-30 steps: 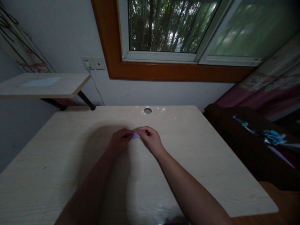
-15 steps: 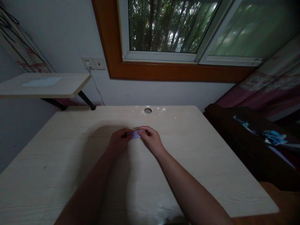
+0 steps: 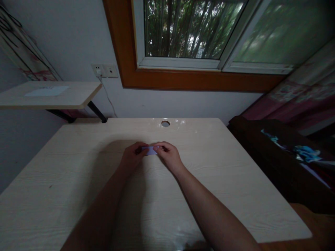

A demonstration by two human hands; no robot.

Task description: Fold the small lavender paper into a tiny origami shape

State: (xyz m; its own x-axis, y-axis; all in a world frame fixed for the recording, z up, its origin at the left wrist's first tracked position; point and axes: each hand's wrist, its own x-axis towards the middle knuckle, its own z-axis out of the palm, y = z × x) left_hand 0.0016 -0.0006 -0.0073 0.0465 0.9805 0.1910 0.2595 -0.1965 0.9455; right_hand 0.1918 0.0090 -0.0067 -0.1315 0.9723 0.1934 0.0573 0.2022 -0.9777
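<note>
A small light-purple piece of paper (image 3: 151, 151) is held just over or on the pale wooden desk (image 3: 209, 181), in the middle toward the back. My left hand (image 3: 133, 154) pinches its left end between thumb and fingers. At the other end my right hand (image 3: 169, 154) grips it the same way, thumb on the near side. The fingertips cover both ends of the paper, so only its middle shows. Whether it touches the desk I cannot tell.
Behind my hands is a round cable hole (image 3: 165, 123) in the desk. A raised shelf (image 3: 86, 99) on black legs stands at the back left with a white sheet (image 3: 47, 91) on it. Beyond the right edge lies a dark brown surface (image 3: 256, 150) with blue cloth.
The paper now lies flatter and straighter between my fingers, and a little more of it shows. Both hands stay almost in place.
</note>
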